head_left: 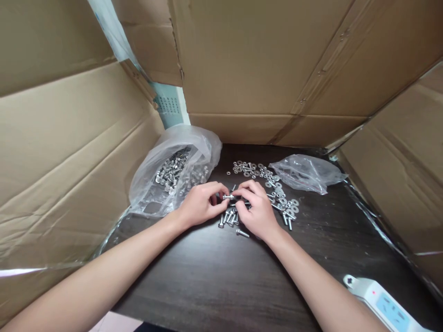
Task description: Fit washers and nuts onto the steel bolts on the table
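Now L hand (202, 203) pinching bolt (227, 197) over table (194, 276) | R hand (258, 212) at bolt's other end, grip unclear | prob. fitting step, loose bolts (230, 217) nearby | next move calls for steady bolt, aligned fingertips

On a table (207, 276), an open plastic bag (204, 143) holding bolts (170, 171) sits at left; loose bolts (231, 217) lie at centre, washers (282, 202) right of them, a flattened plastic bag (308, 171) behind right, a power strip (384, 299) front right.
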Motion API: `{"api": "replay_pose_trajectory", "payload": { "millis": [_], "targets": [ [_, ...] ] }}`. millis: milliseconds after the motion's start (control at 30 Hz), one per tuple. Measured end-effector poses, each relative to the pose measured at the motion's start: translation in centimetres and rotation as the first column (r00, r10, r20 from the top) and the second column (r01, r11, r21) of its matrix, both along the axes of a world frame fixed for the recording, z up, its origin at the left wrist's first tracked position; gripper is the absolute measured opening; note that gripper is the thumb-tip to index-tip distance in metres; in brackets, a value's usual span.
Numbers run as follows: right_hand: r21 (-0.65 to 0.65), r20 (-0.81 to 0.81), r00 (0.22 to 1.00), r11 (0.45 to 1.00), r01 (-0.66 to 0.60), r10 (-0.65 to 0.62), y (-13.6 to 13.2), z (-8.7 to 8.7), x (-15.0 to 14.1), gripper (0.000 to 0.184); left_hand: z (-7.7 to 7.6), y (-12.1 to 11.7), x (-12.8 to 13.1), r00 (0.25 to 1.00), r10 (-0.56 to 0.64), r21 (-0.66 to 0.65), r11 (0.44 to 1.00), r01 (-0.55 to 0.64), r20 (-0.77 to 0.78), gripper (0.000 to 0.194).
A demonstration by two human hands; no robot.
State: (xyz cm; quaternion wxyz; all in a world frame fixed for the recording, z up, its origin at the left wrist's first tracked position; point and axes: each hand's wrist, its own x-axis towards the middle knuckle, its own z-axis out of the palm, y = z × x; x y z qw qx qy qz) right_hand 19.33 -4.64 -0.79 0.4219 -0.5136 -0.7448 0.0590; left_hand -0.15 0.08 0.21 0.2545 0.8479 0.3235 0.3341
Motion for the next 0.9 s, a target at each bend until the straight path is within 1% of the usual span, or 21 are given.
{"api": "replay_pose_trajectory", "payload": {
  "millis": [133, 267, 367, 500, 633, 900],
  "targets": [
    [0.003, 0.001, 1.000, 1.000, 0.005, -0.005, -0.04, 0.11, 0.03, 0.024, -0.08, -0.02, -0.03, 1.000, 0.001, 0.002, 1.000, -0.001, 0.001, 0.008],
    [0.043, -0.058, 0.997, 0.998, -0.048, 0.050, -0.34, 0.54, -0.05, 0.029, -0.21, 0.04, 0.03, 1.000, 0.009, 0.001, 1.000, -0.009, -0.009, 0.008],
    [0.029, -0.089, 0.995, 0.998, -0.047, 0.049, -0.42, 0.63, -0.09, 0.031, -0.22, 0.10, 0.03, 1.000, 0.005, 0.002, 1.000, -0.005, -0.008, 0.008],
    [-0.018, -0.041, 0.999, 1.000, -0.009, 0.008, -0.21, 0.35, -0.04, 0.026, -0.13, 0.11, 0.00, 1.000, 0.003, -0.003, 1.000, -0.003, -0.006, 0.008],
    [-0.019, -0.010, 0.999, 0.999, 0.036, -0.036, 0.02, 0.09, 0.01, 0.022, -0.12, 0.03, 0.05, 1.000, 0.000, -0.012, 1.000, 0.000, -0.004, 0.008],
    [-0.009, -0.026, 1.000, 1.000, 0.008, -0.008, -0.04, 0.22, 0.02, 0.022, -0.14, -0.02, 0.03, 1.000, 0.005, -0.023, 1.000, -0.006, -0.004, 0.009]
  ]
}}
